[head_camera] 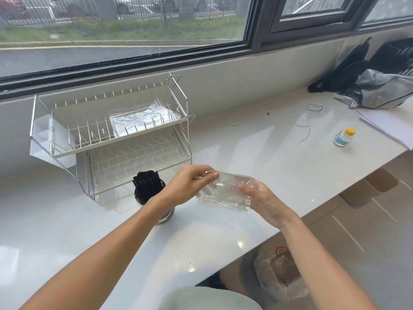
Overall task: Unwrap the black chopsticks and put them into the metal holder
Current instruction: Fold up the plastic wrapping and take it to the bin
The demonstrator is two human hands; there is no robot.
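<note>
Bright daylight via window point(125, 30), glare on countertop point(223, 231), wide-angle edge warp.

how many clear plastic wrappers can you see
2: one clear wrapper held between the left hand and right hand; another plastic sheet lies on the dish rack's upper shelf. Others may be hidden.

Black chopsticks point(146, 183) stand bundled upright in round metal holder point(166, 214) on tabletop; clear empty wrapper point(225, 193) held w/ both hands.
</note>
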